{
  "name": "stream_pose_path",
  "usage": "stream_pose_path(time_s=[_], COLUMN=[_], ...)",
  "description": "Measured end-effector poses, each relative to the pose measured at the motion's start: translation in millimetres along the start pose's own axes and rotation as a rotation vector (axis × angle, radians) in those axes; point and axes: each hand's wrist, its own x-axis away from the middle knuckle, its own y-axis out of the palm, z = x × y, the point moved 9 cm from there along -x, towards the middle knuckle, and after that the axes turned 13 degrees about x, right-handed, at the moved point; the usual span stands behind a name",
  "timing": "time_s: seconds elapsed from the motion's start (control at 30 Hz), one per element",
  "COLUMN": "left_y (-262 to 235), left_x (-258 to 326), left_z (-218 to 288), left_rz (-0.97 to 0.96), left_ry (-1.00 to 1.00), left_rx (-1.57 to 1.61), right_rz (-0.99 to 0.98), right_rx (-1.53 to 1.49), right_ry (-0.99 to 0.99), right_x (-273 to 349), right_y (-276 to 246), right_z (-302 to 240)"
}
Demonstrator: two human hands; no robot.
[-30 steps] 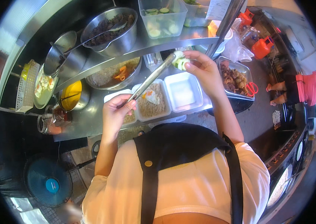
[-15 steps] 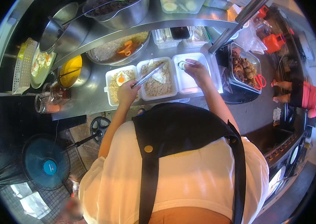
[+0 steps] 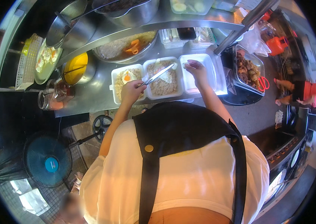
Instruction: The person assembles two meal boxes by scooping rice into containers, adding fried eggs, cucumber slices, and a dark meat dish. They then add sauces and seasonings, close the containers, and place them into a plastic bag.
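Tongs of metal are gripped in my closed left hand, their tips over the white foam box in the middle. That box holds rice with a pale fried egg on top. My left hand is at the edge of the left foam box, where a fried egg with an orange yolk lies on rice. Over the bare white foam section at the right, my right hand is pinched closed on cucumber slices, mostly hidden by the fingers.
Behind the boxes stands a large pan of rice with an orange scoop. A yellow-filled pot, glass jars and a plate of eggs are left. Meat fills a tray at right, beneath a steel post. A shelf overhangs.
The view has shifted, so the counter sits slightly farther right. The cucumber slices in my right hand show less than before. My left hand keeps the tongs over the middle box.
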Motion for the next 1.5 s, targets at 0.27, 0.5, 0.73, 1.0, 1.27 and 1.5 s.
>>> stream_pose_path(time_s=[0.27,0.5,0.73,1.0,1.27,1.5], left_y=[-23.0,-46.9,-114.9,-120.7,-140.2,-132.2], left_x=[31.6,56.3,69.1,72.2,114.9,123.1], left_z=[23.3,11.2,-26.7,-25.5,6.1,-17.8], left_rz=[0.085,0.116,0.373,0.363,0.476,0.495], left_ry=[0.107,0.009,-0.285,-0.198,-0.210,-0.223], left_rx=[-0.066,0.072,-0.180,-0.554,-0.444,-0.408], right_rz=[-0.036,-0.273,-0.014,0.428,-0.232,-0.648], right_rx=[0.116,-0.039,0.525,0.806,1.420,1.522], right_ry=[-0.068,-0.065,-0.610,-1.306,-1.049,-0.740], right_x=[16.4,33.4,55.8,78.3,-59.1,-131.1], right_y=[9.1,68.9,53.5,13.8,59.2,83.2], right_z=[-26.1,-51.9,-177.1,-417.1,-441.6,-363.7])
